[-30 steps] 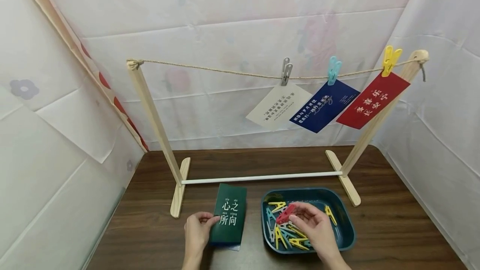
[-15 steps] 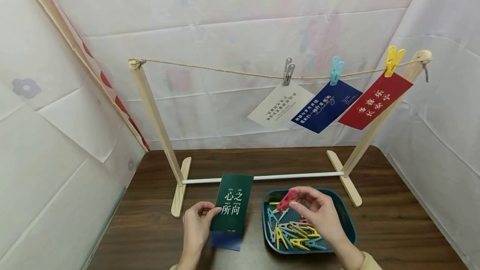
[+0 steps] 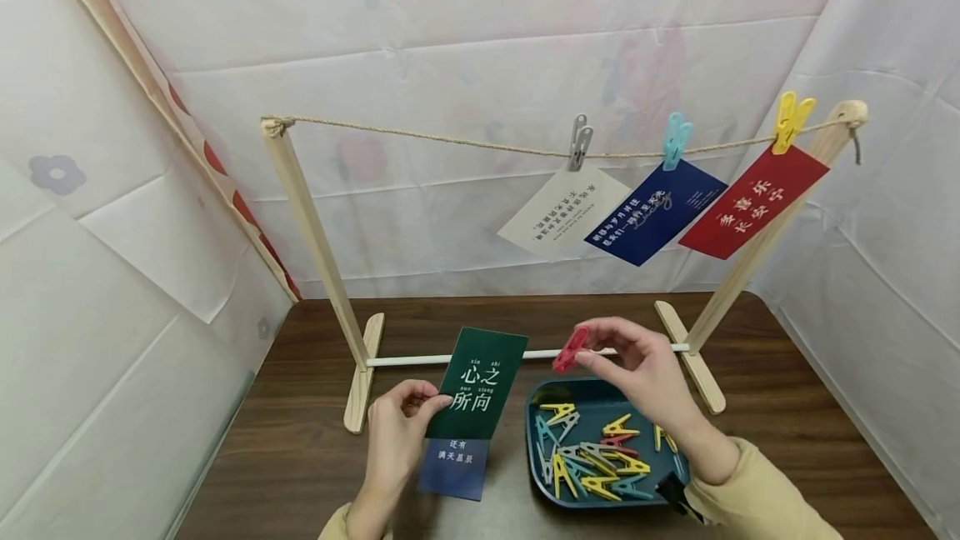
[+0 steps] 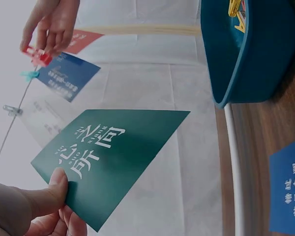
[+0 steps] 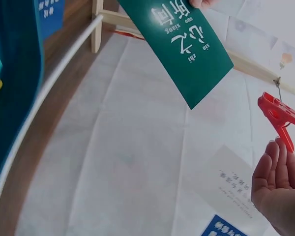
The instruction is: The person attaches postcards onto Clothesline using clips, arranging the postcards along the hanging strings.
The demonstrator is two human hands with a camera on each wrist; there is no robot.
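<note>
One green card (image 3: pixel 482 382) with white Chinese characters is lifted off the table, pinched at its lower edge between the thumb and fingers of the left hand (image 3: pixel 397 436); it is held tilted above the dark wooden table (image 3: pixel 300 457), in front of the white base rod (image 3: pixel 408 359) of a small wooden drying rack. The right hand (image 3: pixel 637 373) is raised just to the card's right, above the tray, and grips a red clothespin (image 3: pixel 571 349) by its tail between fingertips, the clip's mouth pointing toward the card; card and clip are near each other but not touching. Under the green card a blue card (image 3: pixel 453 467) lies flat on the table. Beside it sits a teal tray (image 3: pixel 686 440) holding a loose pile of yellow, teal, grey and red pegs (image 3: pixel 592 457). Higher up, a twine line (image 3: pixel 420 136) runs between the rack's two wooden posts, and on its right half hang three cards, each tilted: a white one (image 3: pixel 558 211) under a grey peg, a navy one (image 3: pixel 652 211) under a teal peg, and a red one (image 3: pixel 753 200) under a yellow peg. The line's left half is bare. Judging from this, the pickup step is finished and the hanging step is beginning; the next move seems to call for raising the green card's top edge to the bare stretch of twine left of the white card, squeezing the red clip open, and closing it over card and twine together.
</note>
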